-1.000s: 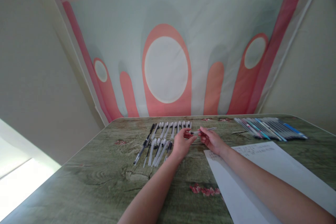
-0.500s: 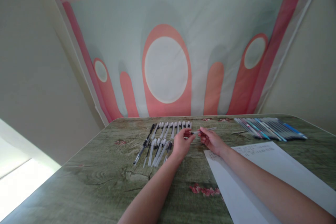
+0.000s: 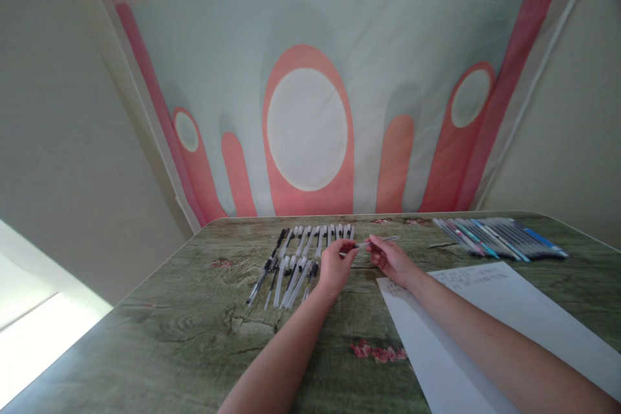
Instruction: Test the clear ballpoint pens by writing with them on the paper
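Between my two hands a slim pen (image 3: 362,245), clear with a dark end on the left, lies almost level just above the table. My left hand (image 3: 336,265) pinches its dark left end between thumb and fingers. Closer to the middle, the thumb and fingertips of my right hand (image 3: 394,262) grip the barrel, and its clear end sticks out past them to the right. Left of my left hand are a back row of white-capped pens (image 3: 308,240) and a front group of pens (image 3: 291,281); my left hand partly hides both.
Under my right forearm lies a white paper sheet (image 3: 485,323) with rows of writing. A row of coloured and grey pens (image 3: 499,239) is at the far right. The wood-patterned table (image 3: 194,336) ends at a wall with a pink and pale-green backdrop (image 3: 310,200).
My left thumb and fingers have closed on the dark end of the pen, where they were slightly apart before. The right hand keeps its grip and place.
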Demonstrator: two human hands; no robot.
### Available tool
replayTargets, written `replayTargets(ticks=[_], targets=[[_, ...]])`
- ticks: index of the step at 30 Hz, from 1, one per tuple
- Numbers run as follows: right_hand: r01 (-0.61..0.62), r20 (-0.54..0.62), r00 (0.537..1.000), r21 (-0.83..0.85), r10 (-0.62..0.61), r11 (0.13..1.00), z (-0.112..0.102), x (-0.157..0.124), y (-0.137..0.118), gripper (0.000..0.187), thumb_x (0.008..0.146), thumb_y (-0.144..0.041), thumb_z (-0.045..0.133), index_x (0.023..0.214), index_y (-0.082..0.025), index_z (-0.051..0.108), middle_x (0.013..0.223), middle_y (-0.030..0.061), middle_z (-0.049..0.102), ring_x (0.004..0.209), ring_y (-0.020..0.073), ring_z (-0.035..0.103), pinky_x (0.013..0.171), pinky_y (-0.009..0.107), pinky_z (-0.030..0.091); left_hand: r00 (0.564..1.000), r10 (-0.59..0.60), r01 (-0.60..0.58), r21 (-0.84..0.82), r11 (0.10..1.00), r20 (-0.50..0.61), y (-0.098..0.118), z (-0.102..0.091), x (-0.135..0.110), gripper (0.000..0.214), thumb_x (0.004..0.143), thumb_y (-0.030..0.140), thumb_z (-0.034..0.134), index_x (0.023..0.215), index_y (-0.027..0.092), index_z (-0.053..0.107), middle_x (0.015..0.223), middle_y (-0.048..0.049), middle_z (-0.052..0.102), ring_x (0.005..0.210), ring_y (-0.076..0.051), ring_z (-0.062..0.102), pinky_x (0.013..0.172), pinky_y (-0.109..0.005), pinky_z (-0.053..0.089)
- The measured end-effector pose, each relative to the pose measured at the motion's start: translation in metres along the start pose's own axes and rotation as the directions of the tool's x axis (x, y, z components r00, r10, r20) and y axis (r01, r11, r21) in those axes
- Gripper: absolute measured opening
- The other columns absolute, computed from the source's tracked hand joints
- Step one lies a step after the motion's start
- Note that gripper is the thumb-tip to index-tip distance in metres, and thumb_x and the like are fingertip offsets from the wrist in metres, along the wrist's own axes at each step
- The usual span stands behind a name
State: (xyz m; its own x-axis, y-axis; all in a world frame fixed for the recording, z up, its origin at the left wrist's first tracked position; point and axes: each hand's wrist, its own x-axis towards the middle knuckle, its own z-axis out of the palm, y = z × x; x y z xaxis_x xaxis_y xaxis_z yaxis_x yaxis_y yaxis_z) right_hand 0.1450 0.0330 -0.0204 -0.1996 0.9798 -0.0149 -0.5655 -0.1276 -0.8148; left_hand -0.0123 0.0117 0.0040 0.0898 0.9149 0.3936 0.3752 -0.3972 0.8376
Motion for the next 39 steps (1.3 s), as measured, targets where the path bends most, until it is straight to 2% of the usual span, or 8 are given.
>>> replayTargets(ticks=[2, 8, 14, 18, 24, 32, 35, 39], targets=[[0.004, -0.003, 1.0, -0.003, -0.004, 1.0, 0.0004, -0.0002, -0.0002, 0.02, 0.067, -0.035, 0.067, 0.073, -0.016, 0.065, 0.06, -0.0013, 0.06, 0.041, 0.0036, 0.04, 0.04, 0.02, 0.032, 0.999, -0.033, 0.033, 0.0, 0.999, -0.002, -0.0002, 0.001, -0.0004, 0.03, 0.069, 0.035, 0.06, 0.093, 0.016, 0.06, 0.079, -0.0039, 0.064, 0.071, -0.014, 0.058, 0.066, -0.024, 0.043], [-0.002, 0.002, 1.0, -0.011, 0.002, 1.0, 0.0005, -0.0006, -0.0002, 0.02, 0.067, -0.036, 0.067, 0.072, -0.016, 0.064, 0.06, -0.0015, 0.06, 0.041, 0.0035, 0.04, 0.04, 0.02, 0.031, 0.996, -0.086, 0.084, 0.102, 0.991, 0.014, -0.0034, 0.0003, -0.0016, 0.037, 0.08, 0.045, 0.04, 0.07, 0.015, 0.061, 0.063, -0.0027, 0.062, 0.059, -0.013, 0.054, 0.059, -0.023, 0.04], [0.007, 0.005, 1.0, -0.001, -0.007, 1.0, -0.0003, -0.0003, -0.0002, 0.019, 0.067, -0.035, 0.067, 0.072, -0.016, 0.065, 0.06, -0.0015, 0.06, 0.042, 0.0032, 0.04, 0.04, 0.019, 0.032, 0.999, 0.028, -0.026, 0.062, 0.998, -0.02, -0.0021, -0.0003, -0.0007, 0.021, 0.075, 0.034, 0.052, 0.083, 0.018, 0.063, 0.078, -0.0033, 0.065, 0.07, -0.013, 0.056, 0.064, -0.023, 0.041], [0.003, 0.018, 1.0, -0.005, -0.002, 1.0, -0.0007, 0.0001, 0.0004, 0.019, 0.069, -0.035, 0.065, 0.074, -0.016, 0.065, 0.06, -0.0015, 0.059, 0.043, 0.0029, 0.041, 0.04, 0.018, 0.033, 0.999, -0.016, 0.016, 0.027, 0.999, -0.03, -0.0052, 0.0017, -0.0004, 0.03, 0.073, 0.039, 0.056, 0.092, 0.016, 0.06, 0.079, -0.0036, 0.064, 0.069, -0.013, 0.057, 0.064, -0.022, 0.042], [-0.004, 0.021, 1.0, 0.007, 0.004, 1.0, -0.0024, 0.0011, 0.0014, 0.018, 0.071, -0.033, 0.064, 0.074, -0.016, 0.064, 0.06, -0.0018, 0.059, 0.043, 0.0028, 0.041, 0.041, 0.017, 0.033, 0.998, -0.048, 0.045, 0.104, 0.994, 0.029, -0.0096, 0.0026, -0.0017, 0.036, 0.08, 0.046, 0.042, 0.072, 0.016, 0.06, 0.064, -0.0018, 0.062, 0.058, -0.012, 0.054, 0.057, -0.022, 0.038], [-0.029, 0.012, 1.0, 0.038, 0.028, 0.999, -0.0034, 0.0016, 0.001, 0.02, 0.069, -0.034, 0.065, 0.072, -0.015, 0.064, 0.057, -0.0021, 0.058, 0.041, 0.0029, 0.04, 0.04, 0.018, 0.033, 0.998, 0.06, -0.066, 0.201, 0.977, 0.036, -0.0026, -0.0014, -0.0041, 0.031, 0.079, 0.043, 0.044, 0.073, 0.017, 0.061, 0.069, -0.0007, 0.063, 0.061, -0.011, 0.052, 0.06, -0.021, 0.037], [-0.026, 0.007, 1.0, 0.041, 0.025, 0.999, -0.003, 0.0014, 0.0007, 0.02, 0.069, -0.035, 0.065, 0.071, -0.015, 0.064, 0.057, -0.0021, 0.058, 0.042, 0.0032, 0.04, 0.04, 0.018, 0.033, 0.996, 0.06, -0.07, 0.185, 0.98, 0.059, -0.0011, -0.001, -0.0046, 0.033, 0.08, 0.044, 0.043, 0.074, 0.017, 0.06, 0.069, -0.0008, 0.062, 0.062, -0.011, 0.052, 0.06, -0.021, 0.037], [-0.022, 0.008, 1.0, 0.026, 0.022, 0.999, -0.0014, 0.0007, 0.0003, 0.02, 0.069, -0.035, 0.065, 0.071, -0.015, 0.064, 0.057, -0.002, 0.058, 0.041, 0.0032, 0.04, 0.04, 0.018, 0.033, 0.997, -0.013, 0.006, 0.098, 0.995, 0.071, -0.0033, 0.0029, -0.0034, 0.043, 0.084, 0.047, 0.031, 0.071, 0.015, 0.057, 0.065, -0.0013, 0.061, 0.059, -0.011, 0.054, 0.057, -0.021, 0.038]])
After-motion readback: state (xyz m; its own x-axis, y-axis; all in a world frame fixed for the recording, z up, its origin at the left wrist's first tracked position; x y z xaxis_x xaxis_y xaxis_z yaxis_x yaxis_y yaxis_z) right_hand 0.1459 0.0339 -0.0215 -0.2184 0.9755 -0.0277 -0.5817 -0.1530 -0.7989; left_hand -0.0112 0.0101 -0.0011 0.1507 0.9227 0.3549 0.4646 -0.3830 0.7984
